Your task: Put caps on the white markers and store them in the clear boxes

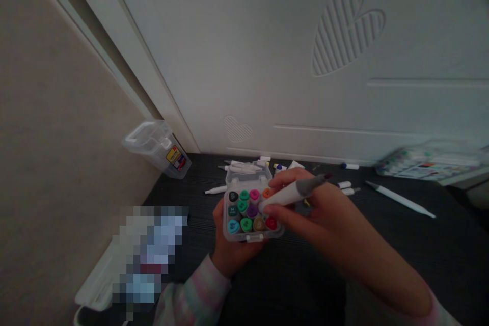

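My left hand (233,247) is wrapped round a clear plastic marker case (234,236) from below and holds it above the dark table. Inside the case stand several markers with coloured round ends, among them a purple one (252,210), a red one (271,223) and a light blue one (233,226). The case's lid (248,181) is swung back. My right hand (301,204) pinches a white marker (284,195) with a bare grey end and dark tip, which points up to the right. Its lower end is over the case, beside the purple marker.
Loose white markers and caps lie behind the case, with a long white marker (401,198) at the right. An empty-looking clear container (155,150) stands back left. A packed marker box (428,163) is back right. A blurred-out area (153,254) covers something at left. A white panel (248,61) rises behind.
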A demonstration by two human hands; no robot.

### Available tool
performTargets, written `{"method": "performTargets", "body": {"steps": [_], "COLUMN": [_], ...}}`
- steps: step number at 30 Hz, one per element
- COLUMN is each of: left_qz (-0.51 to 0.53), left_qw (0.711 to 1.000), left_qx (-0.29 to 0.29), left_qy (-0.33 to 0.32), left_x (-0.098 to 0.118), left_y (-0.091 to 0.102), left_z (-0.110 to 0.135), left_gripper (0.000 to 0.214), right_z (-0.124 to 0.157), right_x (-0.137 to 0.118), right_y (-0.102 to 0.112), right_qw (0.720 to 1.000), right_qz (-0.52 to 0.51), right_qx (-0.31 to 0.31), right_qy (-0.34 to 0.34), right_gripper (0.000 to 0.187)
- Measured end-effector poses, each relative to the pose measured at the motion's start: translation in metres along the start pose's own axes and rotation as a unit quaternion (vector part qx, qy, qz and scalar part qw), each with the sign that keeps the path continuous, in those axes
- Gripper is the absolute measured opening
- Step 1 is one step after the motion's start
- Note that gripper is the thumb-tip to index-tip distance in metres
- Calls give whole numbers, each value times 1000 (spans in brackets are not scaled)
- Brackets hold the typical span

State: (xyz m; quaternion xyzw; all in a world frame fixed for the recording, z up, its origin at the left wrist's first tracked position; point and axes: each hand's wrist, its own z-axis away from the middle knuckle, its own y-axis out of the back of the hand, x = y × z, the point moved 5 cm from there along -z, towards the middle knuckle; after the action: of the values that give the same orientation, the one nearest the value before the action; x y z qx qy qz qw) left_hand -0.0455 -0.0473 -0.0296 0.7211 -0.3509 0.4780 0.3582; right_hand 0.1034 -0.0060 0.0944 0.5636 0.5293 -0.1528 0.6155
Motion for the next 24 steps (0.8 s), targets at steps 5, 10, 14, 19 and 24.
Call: {"method": "performTargets", "body": {"steps": [5,10,14,19,24], "left_qz": [18,-37,-31,-29,-54], "left_qw": [999,998,999,996,990], "left_qx": [-36,-29,-14,-6,-10], "left_qy": [-9,-43,-32,-89,-127], "left_x": [0,1,-1,-3,-2], "left_y": [-2,-1,-2,-1,0], "left_z": [-1,0,1,6,7], "left_gripper": [71,66,68,77,83], "right_z": [0,-2,-1,-3,-3], "right_x": [2,-2,-4,-2,-3], "right_y": [0,-8,-8,-6,-6], "right_qw": [999,998,997,997,997], "right_qz": [31,53,60,70,68], "right_qx": [8,-46,-42,-36,-29], "right_qy": [9,11,29,20,20], "right_gripper": [15,11,7,5,8]}}
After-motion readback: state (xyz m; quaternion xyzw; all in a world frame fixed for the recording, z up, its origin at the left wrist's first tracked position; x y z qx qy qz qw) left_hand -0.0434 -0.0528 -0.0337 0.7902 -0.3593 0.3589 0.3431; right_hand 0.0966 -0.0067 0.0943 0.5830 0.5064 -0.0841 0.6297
